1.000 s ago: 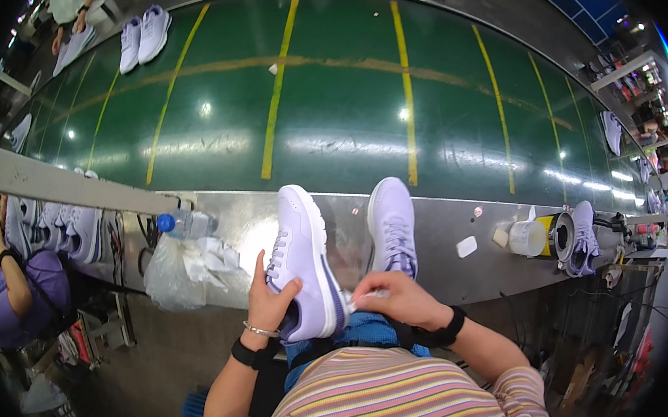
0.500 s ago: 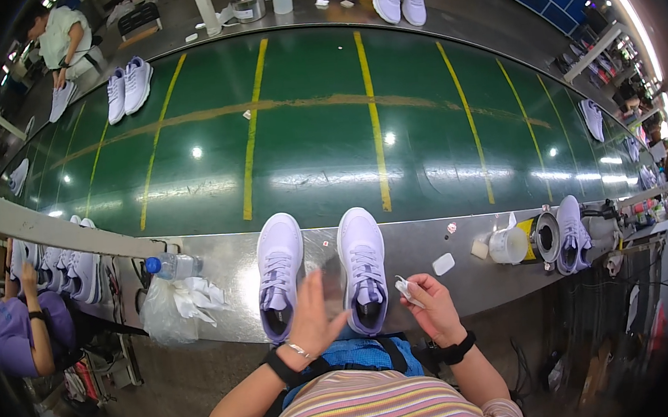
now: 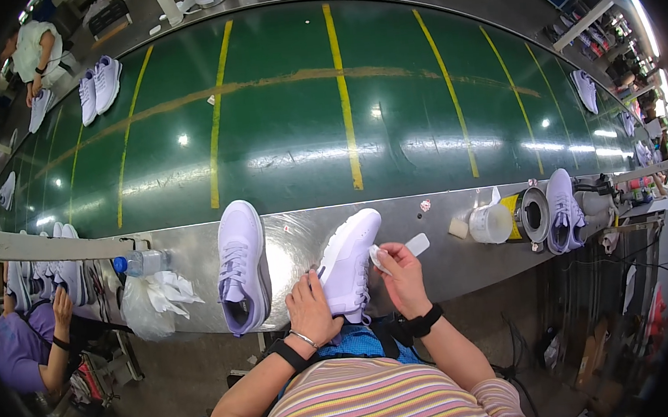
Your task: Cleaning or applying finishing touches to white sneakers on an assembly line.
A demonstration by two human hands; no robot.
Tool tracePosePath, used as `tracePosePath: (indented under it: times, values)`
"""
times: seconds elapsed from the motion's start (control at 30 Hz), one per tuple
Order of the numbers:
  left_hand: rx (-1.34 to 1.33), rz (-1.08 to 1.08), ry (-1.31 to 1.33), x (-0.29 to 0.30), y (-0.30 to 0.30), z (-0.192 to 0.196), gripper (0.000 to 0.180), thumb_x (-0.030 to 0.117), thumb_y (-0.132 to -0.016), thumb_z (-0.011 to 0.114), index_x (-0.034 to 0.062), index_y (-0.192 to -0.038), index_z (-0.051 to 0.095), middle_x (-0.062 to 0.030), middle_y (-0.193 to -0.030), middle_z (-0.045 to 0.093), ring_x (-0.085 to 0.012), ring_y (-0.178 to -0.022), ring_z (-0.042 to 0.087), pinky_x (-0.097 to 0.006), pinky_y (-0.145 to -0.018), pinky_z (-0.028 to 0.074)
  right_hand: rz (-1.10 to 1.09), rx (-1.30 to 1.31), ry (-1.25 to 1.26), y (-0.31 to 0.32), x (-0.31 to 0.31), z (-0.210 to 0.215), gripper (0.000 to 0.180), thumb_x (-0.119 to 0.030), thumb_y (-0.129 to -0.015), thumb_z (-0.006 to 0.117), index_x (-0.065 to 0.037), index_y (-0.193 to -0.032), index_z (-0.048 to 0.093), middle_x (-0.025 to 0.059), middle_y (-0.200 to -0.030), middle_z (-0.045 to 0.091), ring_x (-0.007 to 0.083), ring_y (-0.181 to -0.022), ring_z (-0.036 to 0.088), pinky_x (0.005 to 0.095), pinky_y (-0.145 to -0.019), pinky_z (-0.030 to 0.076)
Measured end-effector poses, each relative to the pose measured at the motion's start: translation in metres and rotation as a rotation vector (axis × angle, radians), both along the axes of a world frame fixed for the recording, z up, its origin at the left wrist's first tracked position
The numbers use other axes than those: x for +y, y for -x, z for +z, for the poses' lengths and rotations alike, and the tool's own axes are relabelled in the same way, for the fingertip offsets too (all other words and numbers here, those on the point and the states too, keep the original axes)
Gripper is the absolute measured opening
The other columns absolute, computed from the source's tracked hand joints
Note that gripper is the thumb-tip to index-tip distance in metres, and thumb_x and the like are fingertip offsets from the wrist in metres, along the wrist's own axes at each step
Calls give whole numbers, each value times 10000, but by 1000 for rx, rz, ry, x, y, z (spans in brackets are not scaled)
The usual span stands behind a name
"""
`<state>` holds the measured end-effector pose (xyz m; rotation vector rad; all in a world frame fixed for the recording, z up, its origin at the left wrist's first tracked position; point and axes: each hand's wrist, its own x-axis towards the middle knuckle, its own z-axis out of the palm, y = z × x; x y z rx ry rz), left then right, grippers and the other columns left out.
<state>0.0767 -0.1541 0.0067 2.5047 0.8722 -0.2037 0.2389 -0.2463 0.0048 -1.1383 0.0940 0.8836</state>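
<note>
A lavender sneaker point(image 3: 346, 259) is tilted onto its side at the bench's front, its laces facing right and its sole edge facing left. My left hand point(image 3: 313, 312) is closed around its heel end. Between the thumb and fingers of my right hand point(image 3: 404, 283) is a small white cloth point(image 3: 376, 257), close to the right side of that sneaker. The matching sneaker point(image 3: 241, 256) stands upright to the left, toe pointing away from me, with neither hand on it. A flat white block point(image 3: 417, 244) lies just beyond my right fingers, partly covered by them.
Beyond the metal bench point(image 3: 288, 227) runs a green conveyor belt point(image 3: 278, 118) bearing more sneakers point(image 3: 99, 87). On the left are a plastic bag point(image 3: 156, 303) and bottle point(image 3: 146, 262); on the right, a white tub point(image 3: 492, 224), a can point(image 3: 532, 216) and another sneaker point(image 3: 563, 212). Co-workers sit nearby.
My left hand has taken hold of the right sneaker, which is now tipped on its side. My right hand has brought the cloth closer to it. The whole view has shifted.
</note>
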Motion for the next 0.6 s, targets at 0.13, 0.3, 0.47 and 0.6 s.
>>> tracePosePath:
  times: [0.13,0.3,0.47,0.6]
  values:
    - [-22,13,-37,-3,-6,8,989,321,-526,749,-78,-1291,266,-208,-1204,392,-344,-1086,377,-446,-904,295,53,-528,338,-26,19,-2,93,-86,-803,631,-18,-861,606,39,-841,588,143,-767,569,267,-691,455]
    - [-30,9,-44,-7,-6,11,982,328,-512,762,-57,-1286,294,-197,-1181,409,-333,-1069,383,-447,-886,301,146,-1165,450,-47,52,-11,63,-75,-749,627,-40,-793,599,130,-776,538,305,-775,542,388,-691,422]
    - [-48,44,-54,-11,-9,7,975,314,-505,764,-38,-1291,306,-184,-1171,416,-326,-1056,389,-443,-875,301,471,-1371,429,-12,44,-2,57,-86,-737,616,-50,-709,581,110,-756,494,302,-778,496,416,-702,367]
    - [-168,165,64,3,6,-22,898,304,-564,739,-34,-1284,323,-212,-1142,428,-360,-1042,407,-464,-872,331,422,-1133,281,-6,23,15,59,-108,-770,627,-50,-763,615,104,-824,562,260,-801,545,354,-735,428]
